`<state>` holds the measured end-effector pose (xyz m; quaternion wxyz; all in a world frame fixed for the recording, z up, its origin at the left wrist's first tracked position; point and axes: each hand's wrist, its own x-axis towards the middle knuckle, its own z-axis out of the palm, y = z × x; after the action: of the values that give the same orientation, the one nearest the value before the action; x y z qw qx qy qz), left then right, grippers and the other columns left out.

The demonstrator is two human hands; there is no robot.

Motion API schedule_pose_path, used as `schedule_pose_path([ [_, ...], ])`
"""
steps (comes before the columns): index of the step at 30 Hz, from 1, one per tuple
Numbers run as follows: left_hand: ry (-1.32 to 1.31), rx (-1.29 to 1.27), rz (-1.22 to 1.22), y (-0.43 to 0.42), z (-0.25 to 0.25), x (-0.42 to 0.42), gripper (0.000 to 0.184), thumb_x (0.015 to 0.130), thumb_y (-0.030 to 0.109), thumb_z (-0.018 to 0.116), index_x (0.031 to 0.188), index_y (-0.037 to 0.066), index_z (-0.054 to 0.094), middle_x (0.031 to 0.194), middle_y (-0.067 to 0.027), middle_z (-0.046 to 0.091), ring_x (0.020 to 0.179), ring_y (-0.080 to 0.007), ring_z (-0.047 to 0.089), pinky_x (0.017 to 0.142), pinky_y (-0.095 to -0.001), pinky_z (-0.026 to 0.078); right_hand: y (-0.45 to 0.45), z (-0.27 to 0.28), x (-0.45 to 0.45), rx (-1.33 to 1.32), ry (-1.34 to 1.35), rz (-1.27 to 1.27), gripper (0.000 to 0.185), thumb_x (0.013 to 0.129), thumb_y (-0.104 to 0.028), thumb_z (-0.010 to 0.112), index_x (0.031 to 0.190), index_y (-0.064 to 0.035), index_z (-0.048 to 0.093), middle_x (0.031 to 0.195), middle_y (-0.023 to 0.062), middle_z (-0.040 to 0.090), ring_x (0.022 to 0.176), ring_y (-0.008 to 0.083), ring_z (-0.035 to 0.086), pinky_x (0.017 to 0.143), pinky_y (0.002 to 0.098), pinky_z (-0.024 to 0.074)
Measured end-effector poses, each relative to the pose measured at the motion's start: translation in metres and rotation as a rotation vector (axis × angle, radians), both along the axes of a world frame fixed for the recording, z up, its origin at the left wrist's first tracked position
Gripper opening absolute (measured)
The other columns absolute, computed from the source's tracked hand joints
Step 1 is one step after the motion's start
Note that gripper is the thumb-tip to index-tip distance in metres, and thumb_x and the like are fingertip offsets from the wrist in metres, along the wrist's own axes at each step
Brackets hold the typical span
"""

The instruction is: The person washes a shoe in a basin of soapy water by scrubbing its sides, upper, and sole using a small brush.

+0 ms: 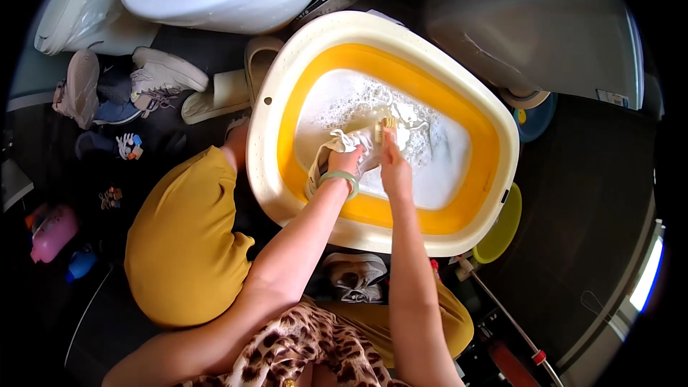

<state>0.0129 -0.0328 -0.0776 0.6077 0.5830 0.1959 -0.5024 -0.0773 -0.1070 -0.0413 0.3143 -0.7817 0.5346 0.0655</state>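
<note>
A cream-rimmed basin (pixel 269 143) with an orange inner wall holds cloudy, sudsy water (pixel 444 165). Over its left part, my left hand (pixel 347 161) grips a pale beige shoe (pixel 324 158) with white laces; a green bangle circles that wrist. The shoe's toe points right, and its lower side is partly hidden by my hand. My right hand (pixel 395 170) is closed around a small brush (pixel 388 126) with pale yellowish bristles, close beside the shoe's toe. Foam lies on the water around the brush.
Sneakers (pixel 161 80) and a beige clog (pixel 215 97) lie left of the basin. Grey shoes (pixel 355 272) sit between my knees and the basin. A white toilet (pixel 229 0) stands behind. At right are a green bowl (pixel 499 226) and a long pole (pixel 512 322).
</note>
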Motion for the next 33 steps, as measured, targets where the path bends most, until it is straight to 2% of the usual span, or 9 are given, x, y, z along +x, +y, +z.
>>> schedule_pose_path([
  [4, 0.215, -0.019, 0.173, 0.000, 0.013, 0.007, 0.026, 0.084, 0.007, 0.061, 0.108, 0.001, 0.056, 0.097, -0.0078, 0.061, 0.083, -0.0185, 0.061, 0.070, -0.0308, 0.051, 0.043, 0.026, -0.012, 0.378, -0.254, -0.370, 0.037, 0.090, -0.014, 0.054, 0.127, -0.0136, 0.052, 0.100, 0.0247, 0.061, 0.086, 0.0284, 0.066, 0.070, 0.0350, 0.0480],
  [10, 0.076, 0.002, 0.008, 0.002, -0.001, 0.007, 0.029, 0.083, 0.008, 0.063, 0.110, -0.001, 0.056, 0.100, -0.0078, 0.061, 0.083, -0.0181, 0.060, 0.073, -0.0305, 0.050, -0.024, 0.013, 0.008, -0.080, 0.066, -0.002, 0.036, 0.091, -0.026, 0.045, 0.127, -0.0253, 0.052, 0.091, 0.0237, 0.063, 0.081, 0.0390, 0.062, 0.069, 0.0473, 0.0477],
  [14, 0.018, 0.034, -0.035, 0.002, 0.019, 0.013, 0.030, 0.083, 0.008, 0.063, 0.110, -0.001, 0.055, 0.100, -0.0070, 0.061, 0.084, -0.0174, 0.060, 0.074, -0.0295, 0.049, -0.011, 0.007, 0.007, -0.027, -0.115, -0.018, 0.036, 0.091, -0.025, 0.048, 0.127, -0.0241, 0.052, 0.093, 0.0240, 0.062, 0.083, 0.0405, 0.062, 0.069, 0.0441, 0.0484],
  [18, 0.277, -0.035, 0.176, 0.000, 0.014, 0.005, 0.029, 0.083, 0.006, 0.061, 0.111, 0.000, 0.056, 0.100, -0.0068, 0.061, 0.086, -0.0177, 0.060, 0.075, -0.0295, 0.049, 0.034, 0.020, -0.011, -0.025, -0.283, 0.036, 0.033, 0.092, -0.027, 0.049, 0.125, -0.0225, 0.054, 0.090, 0.0255, 0.061, 0.082, 0.0413, 0.061, 0.067, 0.0431, 0.0483],
  [21, 0.185, -0.016, 0.051, 0.001, 0.007, 0.001, 0.029, 0.083, 0.005, 0.061, 0.111, 0.001, 0.056, 0.100, -0.0070, 0.061, 0.087, -0.0178, 0.060, 0.076, -0.0297, 0.049, -0.001, 0.014, -0.007, -0.011, 0.067, -0.014, 0.034, 0.092, -0.031, 0.046, 0.124, -0.0230, 0.054, 0.082, 0.0230, 0.063, 0.075, 0.0406, 0.061, 0.067, 0.0480, 0.0473],
  [27, -0.038, 0.027, -0.084, 0.000, 0.010, 0.008, 0.029, 0.084, 0.005, 0.060, 0.112, 0.001, 0.055, 0.103, -0.0078, 0.061, 0.088, -0.0171, 0.059, 0.076, -0.0294, 0.049, -0.017, -0.001, 0.000, -0.035, -0.037, -0.034, 0.034, 0.092, -0.024, 0.049, 0.125, -0.0171, 0.054, 0.094, 0.0220, 0.063, 0.087, 0.0353, 0.063, 0.072, 0.0387, 0.0482],
  [29, 0.125, -0.013, 0.051, -0.001, 0.013, 0.005, 0.029, 0.084, 0.004, 0.060, 0.112, 0.001, 0.055, 0.103, -0.0078, 0.061, 0.087, -0.0172, 0.059, 0.076, -0.0295, 0.049, -0.002, 0.010, -0.001, 0.158, -0.025, -0.066, 0.034, 0.091, -0.021, 0.052, 0.124, -0.0160, 0.055, 0.092, 0.0231, 0.063, 0.086, 0.0344, 0.064, 0.071, 0.0366, 0.0484],
  [30, 0.273, -0.055, 0.177, -0.002, 0.021, 0.009, 0.029, 0.084, 0.004, 0.060, 0.112, 0.001, 0.056, 0.102, -0.0079, 0.061, 0.087, -0.0173, 0.060, 0.076, -0.0296, 0.049, 0.009, 0.007, -0.009, 0.076, -0.142, 0.004, 0.035, 0.090, -0.019, 0.051, 0.124, -0.0209, 0.055, 0.089, 0.0255, 0.061, 0.081, 0.0412, 0.061, 0.071, 0.0439, 0.0486],
  [33, 0.199, -0.050, 0.077, 0.001, 0.005, 0.003, 0.028, 0.084, 0.004, 0.060, 0.111, 0.000, 0.055, 0.100, -0.0085, 0.061, 0.088, -0.0176, 0.060, 0.076, -0.0296, 0.050, 0.002, 0.011, -0.011, -0.023, -0.074, 0.009, 0.034, 0.090, -0.025, 0.050, 0.124, -0.0251, 0.055, 0.088, 0.0241, 0.062, 0.082, 0.0406, 0.061, 0.070, 0.0453, 0.0480],
])
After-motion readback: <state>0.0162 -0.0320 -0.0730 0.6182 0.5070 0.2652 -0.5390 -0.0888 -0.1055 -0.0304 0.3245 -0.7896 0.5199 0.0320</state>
